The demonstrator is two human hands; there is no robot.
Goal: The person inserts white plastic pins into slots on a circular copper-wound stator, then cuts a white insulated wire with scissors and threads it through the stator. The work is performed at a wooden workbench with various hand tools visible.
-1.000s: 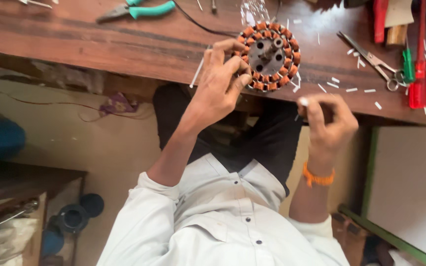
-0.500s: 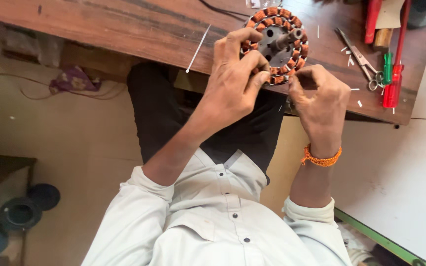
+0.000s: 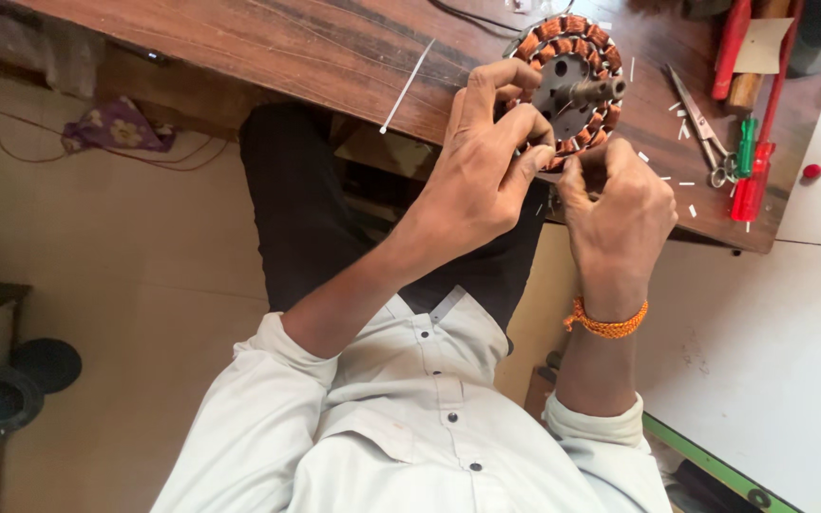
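Hidden: my left fingers cover the stator's (image 3: pixel 572 81) near-left rim, and my right fingertips hide whatever small bit is pinched at its lower edge; I cannot tell what it is
Cut off: the top of the stator's coil ring runs to the frame's upper edge; the red-handled tools (image 3: pixel 729 47) at 1 o'clock are cropped too
Left hand (image 3: pixel 482 166): curled shut around the stator's rim, thumb and fingers gripping its 8 o'clock side
Right hand (image 3: pixel 620 204): fingers closed in a tight pinch, touching the stator's rim at 6 o'clock; an orange wristband (image 3: pixel 605 323) sits on that wrist
Stator place: held over the edge of the wooden bench (image 3: pixel 287 47), at 12 o'clock from my chest
Stator facing: the ring of copper coils faces up at me, slightly tilted; its short shaft (image 3: pixel 596 90) sticks out of the dark hub and points toward 3 o'clock, and that shaft is its long axis
Around: a white cable tie (image 3: pixel 406 87) lies on the bench at 9 o'clock of the stator, apart from it; scissors (image 3: pixel 700 128) and a green screwdriver (image 3: pixel 745 142) lie at 3 o'clock, with small white clippings (image 3: pixel 686 183) scattered between
In the way: nothing between my hands and the stator; my own knuckles block the view of the contact point
Below: my dark trousers (image 3: pixel 306 209) and pale shirt (image 3: pixel 410 418) fill the lower frame
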